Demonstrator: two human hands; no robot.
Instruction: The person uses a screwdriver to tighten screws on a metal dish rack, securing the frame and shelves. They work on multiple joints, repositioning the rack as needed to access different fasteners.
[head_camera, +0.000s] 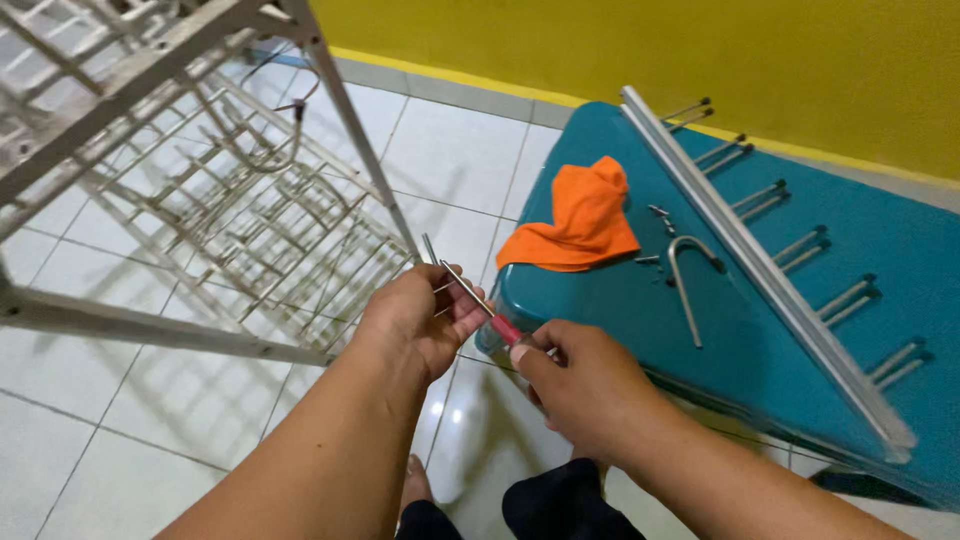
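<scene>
My right hand (585, 385) grips the red handle of a small screwdriver (490, 315), whose thin metal shaft runs up and left. My left hand (415, 318) is closed around a small metal hook piece (430, 250) and steadies the shaft near its tip. Both hands hover above the white tiled floor, between a white wire rack (200, 190) on the left and a teal plastic table (800, 290) on the right. What exactly lies inside my left palm is hidden.
On the teal table lie an orange cloth (580, 215), a bent U-shaped metal hook (688, 270), a few small screws (658, 212) and a long white rail with paired metal prongs (760, 265). A yellow wall (650, 50) stands behind. My knees show at the bottom.
</scene>
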